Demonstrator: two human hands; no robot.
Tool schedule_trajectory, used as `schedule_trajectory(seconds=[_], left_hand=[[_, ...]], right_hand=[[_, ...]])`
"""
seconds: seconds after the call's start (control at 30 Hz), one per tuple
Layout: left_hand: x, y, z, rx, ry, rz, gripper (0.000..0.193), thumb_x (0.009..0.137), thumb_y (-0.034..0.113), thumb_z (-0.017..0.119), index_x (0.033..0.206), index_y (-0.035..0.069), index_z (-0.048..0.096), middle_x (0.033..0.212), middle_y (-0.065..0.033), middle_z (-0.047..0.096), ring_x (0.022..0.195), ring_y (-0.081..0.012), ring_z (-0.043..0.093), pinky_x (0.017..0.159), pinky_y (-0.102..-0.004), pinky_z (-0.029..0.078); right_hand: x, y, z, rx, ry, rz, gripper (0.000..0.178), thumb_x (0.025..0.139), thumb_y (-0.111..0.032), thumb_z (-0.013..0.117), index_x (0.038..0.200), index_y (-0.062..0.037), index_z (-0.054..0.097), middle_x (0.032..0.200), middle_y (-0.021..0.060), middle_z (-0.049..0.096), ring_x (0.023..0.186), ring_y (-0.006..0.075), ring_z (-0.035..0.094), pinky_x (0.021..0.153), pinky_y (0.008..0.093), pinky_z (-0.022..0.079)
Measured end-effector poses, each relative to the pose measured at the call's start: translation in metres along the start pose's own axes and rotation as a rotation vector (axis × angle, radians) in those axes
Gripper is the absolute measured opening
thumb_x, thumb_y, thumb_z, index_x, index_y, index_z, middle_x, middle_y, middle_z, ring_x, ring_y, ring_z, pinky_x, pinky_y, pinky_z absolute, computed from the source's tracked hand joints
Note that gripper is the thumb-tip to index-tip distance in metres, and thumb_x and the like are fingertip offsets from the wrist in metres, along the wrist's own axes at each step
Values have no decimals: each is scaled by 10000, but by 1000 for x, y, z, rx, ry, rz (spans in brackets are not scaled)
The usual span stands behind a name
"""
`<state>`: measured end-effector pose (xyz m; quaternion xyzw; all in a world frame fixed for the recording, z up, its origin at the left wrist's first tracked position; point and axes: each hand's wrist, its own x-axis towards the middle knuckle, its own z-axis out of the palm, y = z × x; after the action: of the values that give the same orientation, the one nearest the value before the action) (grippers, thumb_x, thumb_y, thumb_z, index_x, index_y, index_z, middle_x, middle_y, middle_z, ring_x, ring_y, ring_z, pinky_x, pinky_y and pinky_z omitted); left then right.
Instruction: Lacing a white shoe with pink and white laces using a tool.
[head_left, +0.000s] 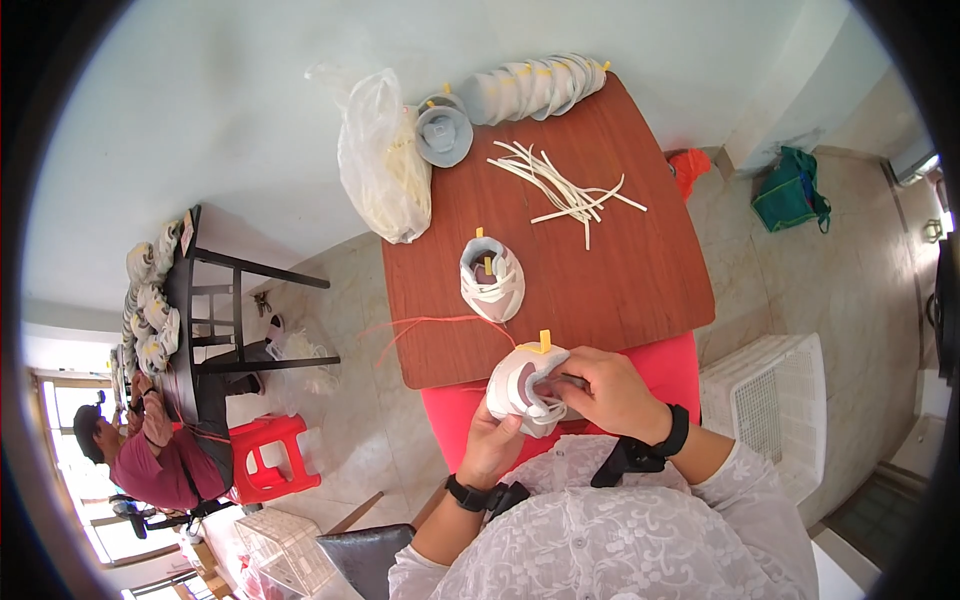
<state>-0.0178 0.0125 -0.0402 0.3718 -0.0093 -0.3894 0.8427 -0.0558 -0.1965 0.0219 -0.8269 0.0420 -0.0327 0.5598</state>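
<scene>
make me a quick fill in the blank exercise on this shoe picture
The left hand and right hand are at a shoe whose tab is coloured ____.
The clear plastic bag is to the ____ of the loose laces.
The stool by the co-worker is coloured ____.

Missing words: yellow; left; red

the table (620, 285) bears a shoe (497, 293), white laces (577, 209), a bag (380, 165) and, apparently, nested shoes (537, 90).
</scene>
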Motion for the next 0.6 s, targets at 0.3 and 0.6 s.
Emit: schedule_trajectory(seconds=[0.3, 0.6], left_hand=[[-1, -1, 9, 196, 7, 111, 502, 868, 130, 693, 1305, 19, 472, 1255, -82, 569, 1145, -184, 547, 988, -360, 432], [5, 10, 21, 433, 38, -51, 549, 810, 138, 759, 1275, 9, 498, 1184, -68, 593, 1071, -155, 569, 934, -320, 463]], right_hand=[[0, 20, 10, -212, -320, 108, 264, 804, -221, 645, 989, -34, 676, 952, 159, 653, 831, 362, 641, 709, 431, 513], [-1, 22, 16, -53, -12, 94, 226, 786, -146, 634, 958, -6, 680, 904, 193, 626, 827, 377, 619, 728, 444, 486]])
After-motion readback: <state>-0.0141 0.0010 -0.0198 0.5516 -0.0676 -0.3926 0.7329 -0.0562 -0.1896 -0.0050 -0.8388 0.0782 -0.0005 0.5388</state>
